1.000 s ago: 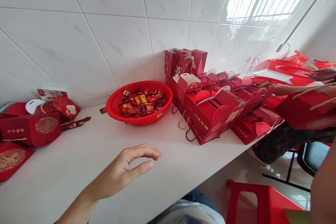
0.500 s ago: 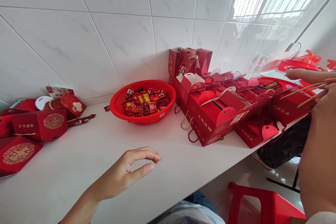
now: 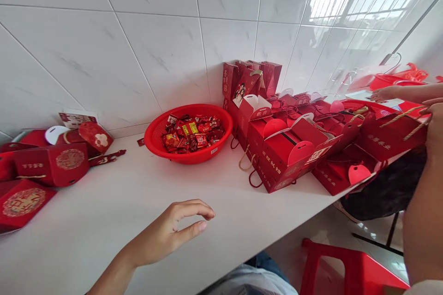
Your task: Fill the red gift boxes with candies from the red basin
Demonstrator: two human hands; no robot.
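Observation:
My left hand (image 3: 187,223) hovers over the white table with thumb and fingers apart, curved, nothing between them. At the right edge, my right hand (image 3: 436,120) has its fingers closed on the gold rope handles (image 3: 403,117) of a red gift box (image 3: 384,138); part of that hand is out of frame. This box sits by the table's front edge, against other red gift boxes (image 3: 282,154), some with lid flaps up. Beyond my left hand is a red plastic basket (image 3: 187,159) with wrapped sweets (image 3: 190,133) in it.
More red boxes (image 3: 51,163) lie at the left, beside a flat red packet (image 3: 107,157). Another person's hand (image 3: 386,93) reaches in at the far right, over a second red basket (image 3: 367,107). A red stool (image 3: 360,267) stands below the table, near a black bag-like thing (image 3: 387,189).
My right hand and the held gift box have shifted slightly right. The other person's hand now shows apart from mine. My left hand is slightly lower in view, still empty.

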